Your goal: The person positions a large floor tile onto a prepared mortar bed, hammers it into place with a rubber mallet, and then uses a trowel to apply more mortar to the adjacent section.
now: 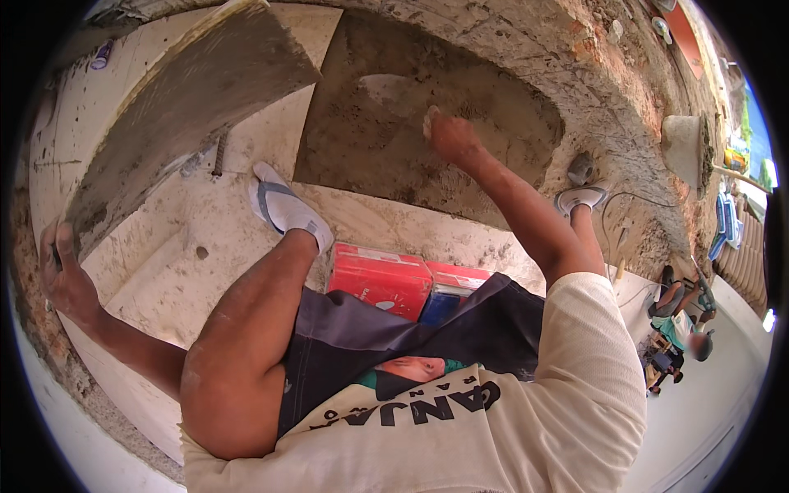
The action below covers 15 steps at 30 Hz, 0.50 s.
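My left hand (72,283) is closed on the lower left edge of a large tile (197,99), which stands tilted up with its grey, mortar-smeared face toward me. At the upper middle, my right hand (456,141) grips a trowel, its pale blade (385,87) lying on a bed of wet grey mortar (493,107). The handle is mostly hidden in the fist. Pale tiles (370,212) border the mortar on the near side, and another pale surface shows behind the raised tile.
A red box (378,279) sits between my legs. A dark rod (219,154) lies by the raised tile. At right are a dark round lump (580,168), a thin cable (606,218) and a grey bucket (682,148). Other people (678,329) sit at far right.
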{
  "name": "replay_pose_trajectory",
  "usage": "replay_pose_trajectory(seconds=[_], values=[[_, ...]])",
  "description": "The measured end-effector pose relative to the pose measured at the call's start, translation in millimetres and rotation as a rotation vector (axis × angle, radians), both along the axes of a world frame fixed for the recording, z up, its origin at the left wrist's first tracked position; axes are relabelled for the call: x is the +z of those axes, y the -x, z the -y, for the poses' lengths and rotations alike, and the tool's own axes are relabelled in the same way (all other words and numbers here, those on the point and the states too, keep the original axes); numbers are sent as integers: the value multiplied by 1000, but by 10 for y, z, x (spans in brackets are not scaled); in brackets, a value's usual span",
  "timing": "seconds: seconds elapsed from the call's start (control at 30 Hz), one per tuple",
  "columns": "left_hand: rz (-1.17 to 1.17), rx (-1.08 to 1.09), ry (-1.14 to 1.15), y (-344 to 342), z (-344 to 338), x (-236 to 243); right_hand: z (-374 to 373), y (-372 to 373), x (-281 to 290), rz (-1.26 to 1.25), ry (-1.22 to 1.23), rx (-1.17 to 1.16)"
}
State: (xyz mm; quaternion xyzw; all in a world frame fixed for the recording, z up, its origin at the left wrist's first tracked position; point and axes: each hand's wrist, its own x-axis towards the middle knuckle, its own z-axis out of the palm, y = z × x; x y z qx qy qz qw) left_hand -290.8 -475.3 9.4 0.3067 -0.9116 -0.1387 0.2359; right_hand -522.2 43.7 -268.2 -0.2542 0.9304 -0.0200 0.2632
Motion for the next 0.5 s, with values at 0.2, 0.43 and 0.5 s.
replay_pose_trajectory(seconds=[0.2, 0.43, 0.5], values=[[20, 8, -6, 1, -105, 31, -31, 310, -46, -112, 40, -103], [90, 14, 6, 54, -163, 115, 9, 366, 22, -100, 61, -213], [29, -30, -7, 88, -195, 83, -29, 384, -26, -83, 69, -278]])
